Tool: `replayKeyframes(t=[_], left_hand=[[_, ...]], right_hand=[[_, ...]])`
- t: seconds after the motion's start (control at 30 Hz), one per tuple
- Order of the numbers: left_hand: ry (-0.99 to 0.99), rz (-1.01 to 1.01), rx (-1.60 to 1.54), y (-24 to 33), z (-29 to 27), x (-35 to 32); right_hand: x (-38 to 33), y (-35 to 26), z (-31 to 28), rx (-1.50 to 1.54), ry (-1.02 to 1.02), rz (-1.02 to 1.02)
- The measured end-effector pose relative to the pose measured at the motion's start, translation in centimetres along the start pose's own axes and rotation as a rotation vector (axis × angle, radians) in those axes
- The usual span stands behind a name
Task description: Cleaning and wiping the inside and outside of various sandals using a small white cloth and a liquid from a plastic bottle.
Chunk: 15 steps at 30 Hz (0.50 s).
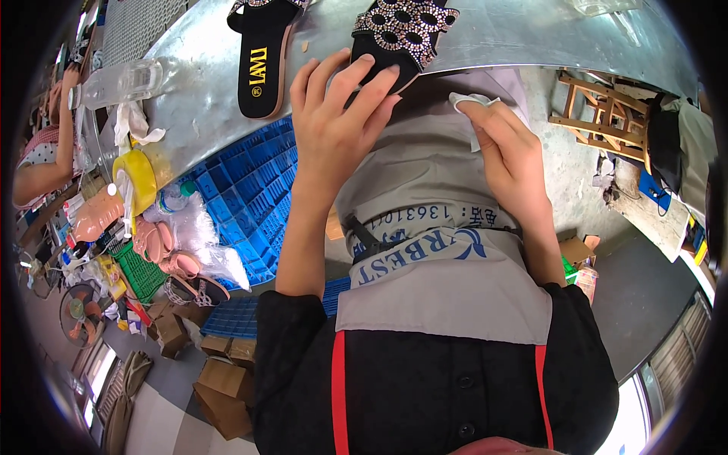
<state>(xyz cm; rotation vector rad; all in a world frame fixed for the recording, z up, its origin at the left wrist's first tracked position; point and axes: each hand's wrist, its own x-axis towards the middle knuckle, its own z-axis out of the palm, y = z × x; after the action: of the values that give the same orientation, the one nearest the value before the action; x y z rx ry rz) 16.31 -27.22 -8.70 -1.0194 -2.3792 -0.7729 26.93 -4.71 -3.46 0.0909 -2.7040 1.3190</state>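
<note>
A black slide sandal (pixel 398 34) with a rhinestone-studded strap lies at the near edge of the metal table. My left hand (pixel 339 106) rests on its heel end, fingers spread over the insole. To its left lies a second black sandal (pixel 262 64) with gold lettering on the insole, its strap partly cut off by the view's upper edge. My right hand (pixel 500 136) pinches a small white cloth (pixel 474 106) between thumb and fingers, right of the sandal and above my grey apron (pixel 440 303).
The metal table (pixel 516 38) spans the top. At left are a clear plastic bottle (pixel 125 83), a yellow tape roll (pixel 135 182) and blue plastic pallets (pixel 246 189). Pink sandals (pixel 155 243) lie below them. A wooden stool (pixel 603 114) stands at right. Another person's arm (pixel 64 144) shows far left.
</note>
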Motion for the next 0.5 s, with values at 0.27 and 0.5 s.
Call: replayKeyframes(t=[0.27, 0.5], left_hand=[[0.004, 0.031, 0.011, -0.2, -0.2, 0.2], [-0.013, 0.01, -0.025, 0.4, -0.8, 0.6]], right_hand=[[-0.3, -0.3, 0.0, 0.019, 0.003, 0.011], [-0.8, 0.7, -0.7, 0.148, 0.085, -0.003]])
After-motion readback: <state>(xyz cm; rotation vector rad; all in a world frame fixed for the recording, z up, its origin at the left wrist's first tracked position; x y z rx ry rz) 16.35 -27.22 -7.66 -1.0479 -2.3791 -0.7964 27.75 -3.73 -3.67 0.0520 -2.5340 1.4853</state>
